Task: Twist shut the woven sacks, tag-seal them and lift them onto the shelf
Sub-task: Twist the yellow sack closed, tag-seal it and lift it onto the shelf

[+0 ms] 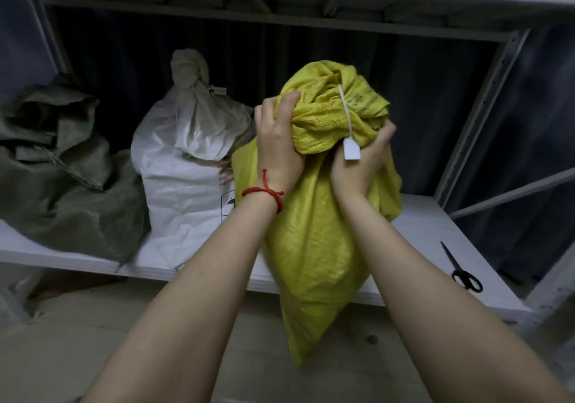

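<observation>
Seen from the head camera, both hands grip the gathered neck of a yellow woven sack (317, 247). The left hand (277, 150), with a red string bracelet (264, 192) at its wrist, has its fingers curled into the bunched fabric on the left side of the neck. The right hand (361, 166) clutches the neck from the right, just below the twist. A white tag seal (351, 150) is fastened round the neck, its thin strap running up over the crumpled top and its flat tab lying against the right hand. The sack's body hangs down between the forearms, in front of the near edge of the white shelf (420, 225), with its bottom corner lower than the shelf board and over the pale floor (93, 340); whether it touches the board cannot be told. Farther left on the shelf stands a white sack (186, 159) with a knotted top, just beside the yellow one, and a slumped green sack (62, 169) lies at the far left. Black-handled scissors (460, 268) lie on the shelf to the right, well apart from the sacks.
</observation>
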